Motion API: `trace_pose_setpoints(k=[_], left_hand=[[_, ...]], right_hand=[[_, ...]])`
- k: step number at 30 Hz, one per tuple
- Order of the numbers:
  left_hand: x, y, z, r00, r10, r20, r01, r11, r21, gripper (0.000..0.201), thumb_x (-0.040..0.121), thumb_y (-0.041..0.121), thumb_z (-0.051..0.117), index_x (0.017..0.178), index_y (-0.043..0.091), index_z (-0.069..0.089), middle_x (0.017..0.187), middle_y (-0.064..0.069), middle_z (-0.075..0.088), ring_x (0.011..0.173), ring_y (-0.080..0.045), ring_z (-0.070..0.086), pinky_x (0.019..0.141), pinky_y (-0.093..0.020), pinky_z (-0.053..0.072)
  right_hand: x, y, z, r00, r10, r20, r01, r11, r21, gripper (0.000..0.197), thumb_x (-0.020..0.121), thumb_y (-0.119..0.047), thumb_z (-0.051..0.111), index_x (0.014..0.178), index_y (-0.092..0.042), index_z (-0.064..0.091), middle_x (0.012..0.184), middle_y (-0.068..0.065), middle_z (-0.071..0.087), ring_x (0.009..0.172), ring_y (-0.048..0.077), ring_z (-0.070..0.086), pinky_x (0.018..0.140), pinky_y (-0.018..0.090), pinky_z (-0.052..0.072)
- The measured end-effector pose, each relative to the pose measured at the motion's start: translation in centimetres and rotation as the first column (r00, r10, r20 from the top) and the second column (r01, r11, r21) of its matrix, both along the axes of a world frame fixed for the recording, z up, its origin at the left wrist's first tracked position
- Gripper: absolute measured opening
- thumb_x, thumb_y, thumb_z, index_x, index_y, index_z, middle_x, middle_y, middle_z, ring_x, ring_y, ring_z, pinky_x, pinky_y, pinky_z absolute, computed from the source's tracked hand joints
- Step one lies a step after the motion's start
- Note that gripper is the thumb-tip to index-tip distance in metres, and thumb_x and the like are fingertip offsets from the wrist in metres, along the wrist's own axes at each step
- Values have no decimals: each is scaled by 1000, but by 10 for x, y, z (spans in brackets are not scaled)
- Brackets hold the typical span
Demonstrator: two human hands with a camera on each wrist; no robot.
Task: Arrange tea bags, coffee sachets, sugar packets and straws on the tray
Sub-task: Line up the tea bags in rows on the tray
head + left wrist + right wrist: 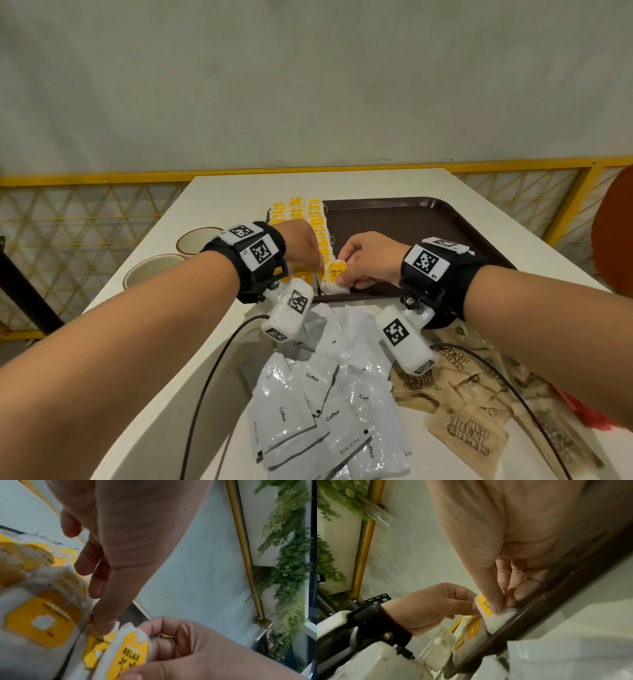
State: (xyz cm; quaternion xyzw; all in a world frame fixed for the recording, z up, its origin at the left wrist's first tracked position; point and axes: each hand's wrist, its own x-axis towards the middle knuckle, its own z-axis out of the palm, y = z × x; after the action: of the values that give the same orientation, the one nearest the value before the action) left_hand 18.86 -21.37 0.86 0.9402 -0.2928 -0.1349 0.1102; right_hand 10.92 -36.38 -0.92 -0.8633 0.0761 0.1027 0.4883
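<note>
A smooth white surface (219, 192) carries a dark brown plastic tray (394, 222) with a raised, rounded rim. Along the tray's left side lie overlapping rows of soft white paper tea bags (310, 219), each with a yellow tag.

The right hand (368, 258) is at the tray's near left corner, its grip closed on one tea bag (335, 275): the thumb presses the yellow tag, printed RELAX, against curled fingers, and the bag stands upright just inside the rim.

The left hand (303, 245) reaches over the rows beside it, fingers bent down, fingertips among the neighbouring bags and touching them; whether its grip actually pinches one I cannot tell.

Nearer the person, off the tray, lies a loose pile of glossy white coffee sachets (308, 411), flat and rectangular. To its right lie crinkled brown paper sugar packets (466, 435) with dark print.

Two round, pale bowls (154, 270) with brown rims sit on the left of the surface.
</note>
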Motion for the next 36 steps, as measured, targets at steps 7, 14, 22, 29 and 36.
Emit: trace_pose_setpoints(k=[7, 14, 22, 29, 36], left_hand=[[0, -4, 0, 1000, -13, 26, 11, 997, 70, 24, 91, 24, 61, 103, 6, 72, 108, -7, 68, 90, -16, 57, 84, -30, 48], [7, -12, -3, 997, 5, 72, -16, 987, 162, 19, 92, 19, 52, 89, 8, 66, 89, -4, 56, 81, -19, 51, 80, -35, 50], [7, -14, -9, 997, 36, 74, -45, 991, 122, 23, 91, 21, 56, 97, 4, 69, 90, -3, 56, 83, -18, 52, 84, -35, 51], [9, -10, -14, 998, 44, 52, -49, 994, 100, 23, 91, 24, 57, 91, 4, 70, 101, -9, 66, 84, -20, 57, 86, -38, 52], [9, -9, -14, 998, 35, 44, -39, 997, 72, 26, 91, 23, 57, 94, 2, 71, 114, -13, 67, 105, -27, 63, 87, -37, 51]], right_hand=[[-1, 3, -8, 998, -47, 38, 46, 998, 36, 35, 70, 3, 80, 88, -10, 53, 76, 10, 60, 69, 23, 65, 78, 41, 58], [-2, 3, -6, 997, -50, 64, 50, 999, 2, 31, 71, -1, 81, 79, -11, 52, 75, 9, 62, 81, 28, 70, 80, 42, 59], [-3, 7, -6, 991, -71, 112, 73, 997, -12, 34, 73, 7, 77, 74, -9, 47, 69, 12, 60, 76, 35, 70, 77, 45, 59], [-2, 10, -7, 994, -20, 104, 25, 998, -52, 29, 74, 4, 78, 69, -9, 52, 69, 11, 61, 62, 21, 65, 73, 37, 59], [-3, 6, -5, 996, 45, 83, -30, 984, -173, 17, 73, -6, 81, 68, -8, 64, 68, 7, 65, 64, 18, 62, 78, 37, 58]])
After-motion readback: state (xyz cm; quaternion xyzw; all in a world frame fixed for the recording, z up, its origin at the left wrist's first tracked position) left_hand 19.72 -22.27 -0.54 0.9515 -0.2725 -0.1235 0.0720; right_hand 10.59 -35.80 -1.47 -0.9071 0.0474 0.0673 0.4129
